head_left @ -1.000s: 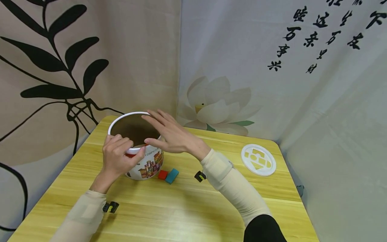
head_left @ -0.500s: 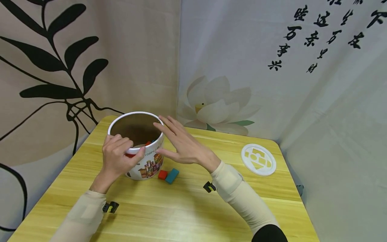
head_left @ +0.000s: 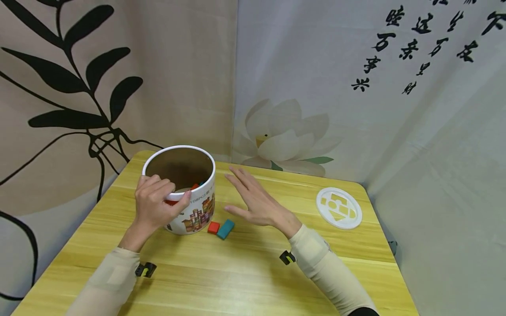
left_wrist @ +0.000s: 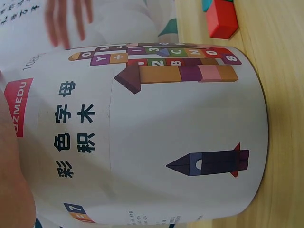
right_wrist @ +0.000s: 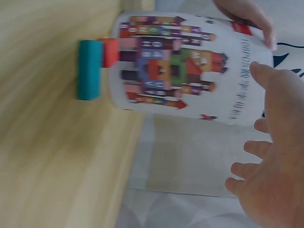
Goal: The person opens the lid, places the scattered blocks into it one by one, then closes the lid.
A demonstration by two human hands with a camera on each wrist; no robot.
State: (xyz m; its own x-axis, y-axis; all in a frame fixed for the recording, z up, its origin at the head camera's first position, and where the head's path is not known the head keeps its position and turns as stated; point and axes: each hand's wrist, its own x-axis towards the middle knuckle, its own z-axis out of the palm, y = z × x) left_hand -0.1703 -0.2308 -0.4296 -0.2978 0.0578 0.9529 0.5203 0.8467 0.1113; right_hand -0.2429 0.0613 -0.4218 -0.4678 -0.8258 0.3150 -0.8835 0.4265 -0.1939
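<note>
A white round bucket (head_left: 199,204) printed with toy-block pictures stands upright on the table's left side. My left hand (head_left: 156,199) grips its near rim, fingers over the edge and thumb outside. Some red and blue blocks show low inside it; the rest of the inside is hidden. Just right of the bucket my right hand (head_left: 262,199) hovers with fingers spread, holding nothing and apart from the bucket. At the bucket's foot lie a red block (head_left: 213,228) and a teal block (head_left: 225,229), also seen in the right wrist view, where the teal block (right_wrist: 89,70) looks oblong.
A white round lid (head_left: 338,208) with shaped cut-outs lies flat at the table's right. The wooden table (head_left: 221,281) ends at the back against hanging cloth (head_left: 300,79) with printed flowers and writing.
My right hand has moved from over the bucket's rim to the right and toward me, away from the bucket. My left hand keeps its grip on the rim.
</note>
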